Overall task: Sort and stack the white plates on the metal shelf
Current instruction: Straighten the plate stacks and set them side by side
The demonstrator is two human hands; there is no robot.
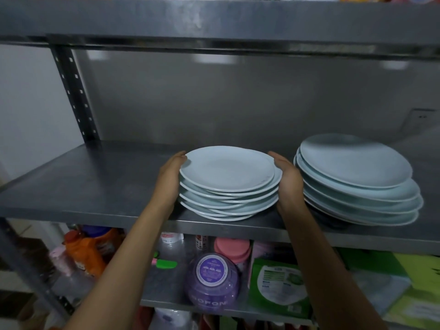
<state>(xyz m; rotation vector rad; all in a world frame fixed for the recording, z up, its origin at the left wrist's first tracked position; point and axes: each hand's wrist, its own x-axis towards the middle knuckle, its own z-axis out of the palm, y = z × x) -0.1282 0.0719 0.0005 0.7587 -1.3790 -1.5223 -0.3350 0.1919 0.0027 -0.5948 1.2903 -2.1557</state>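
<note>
Small plate stack (228, 184), mid shelf (95, 186): your L hand (170, 177) & R hand (289, 181) press its sides, fingers straight, to square it. Big stack (357, 179) beside.

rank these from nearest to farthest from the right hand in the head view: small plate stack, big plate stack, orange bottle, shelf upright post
1. Small plate stack: touching the right hand, on its left.
2. Big plate stack: just to its right on the same shelf.
3. Orange bottle: lower shelf, far left.
4. Shelf upright post: back left; too close to call against the bottle.
</note>
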